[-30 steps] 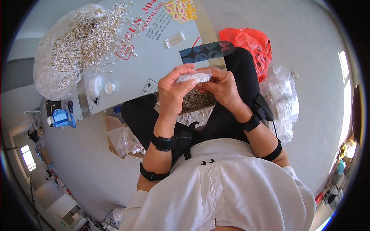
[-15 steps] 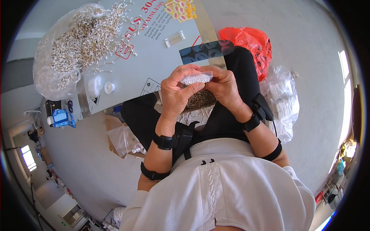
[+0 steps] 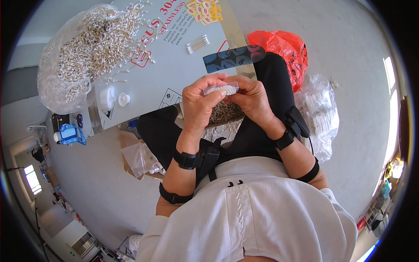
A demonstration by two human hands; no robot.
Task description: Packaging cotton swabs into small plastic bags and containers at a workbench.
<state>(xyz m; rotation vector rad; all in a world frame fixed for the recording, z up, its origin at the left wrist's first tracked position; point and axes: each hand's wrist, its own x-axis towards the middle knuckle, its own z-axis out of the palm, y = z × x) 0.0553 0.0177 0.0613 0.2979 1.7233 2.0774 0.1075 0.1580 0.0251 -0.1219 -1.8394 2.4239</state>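
Observation:
Over my lap, my left hand [image 3: 198, 101] and my right hand [image 3: 256, 102] grip a small clear plastic bag of cotton swabs [image 3: 228, 89] from its two sides. White swab tips show toward me through the film. My left thumb lies against the near face of the bag; my right fingers pinch its right end. Below the hands, between my legs, is an open container of loose cotton swabs [image 3: 224, 114], partly hidden by the hands. On the metal table [image 3: 152, 83] ahead lies a small row of cotton swabs [image 3: 198, 44].
A big clear bag spilling cotton swabs [image 3: 100, 39] covers the table's left. Yellow labels [image 3: 205, 11] and a dark translucent strip [image 3: 233, 59] lie at its right. Right of my leg are a red plastic bag [image 3: 286, 52] and a clear bag of white packs [image 3: 319, 107]. A carton [image 3: 131, 163] stands left.
My left thumb has drawn back a little to the left along the bag. The bag has shifted slightly left and tilted in my fingers. Both arms stay nearly in place.

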